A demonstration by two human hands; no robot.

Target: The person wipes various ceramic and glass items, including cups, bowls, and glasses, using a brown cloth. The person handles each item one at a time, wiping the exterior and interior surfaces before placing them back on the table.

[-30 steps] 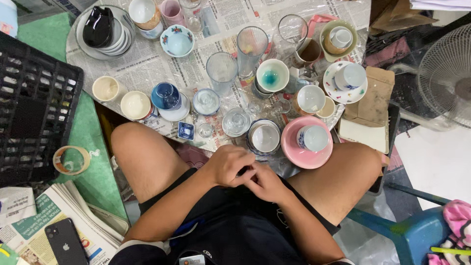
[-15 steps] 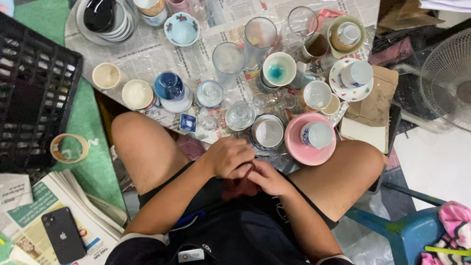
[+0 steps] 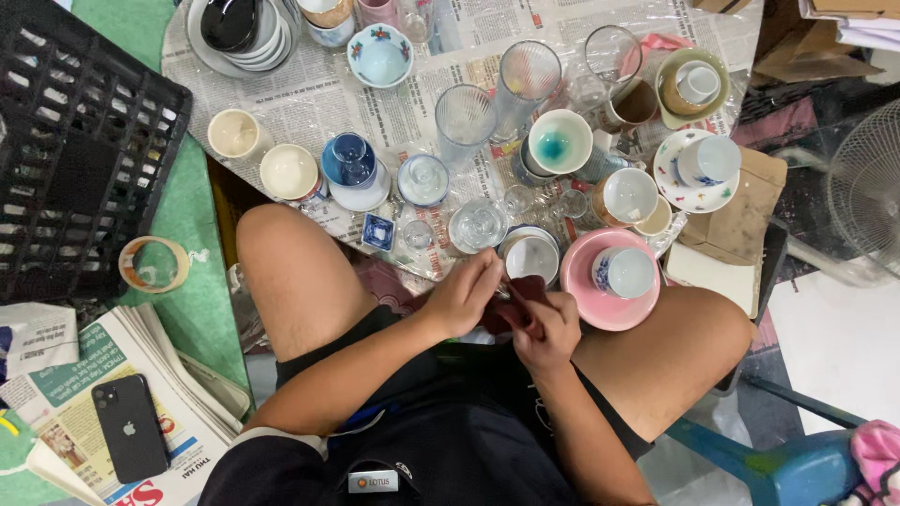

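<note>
Dark red cloth [image 3: 525,305] gripped over the lap.
Left hand [image 3: 466,292] and right hand [image 3: 548,328] clamp it, perhaps wrapping something, by the newspaper's [image 3: 309,94] near edge.

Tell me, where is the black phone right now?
In the head view the black phone lies at the lower left, face down on a stack of newspapers, beside the person's left arm and below the black plastic crate.
</note>
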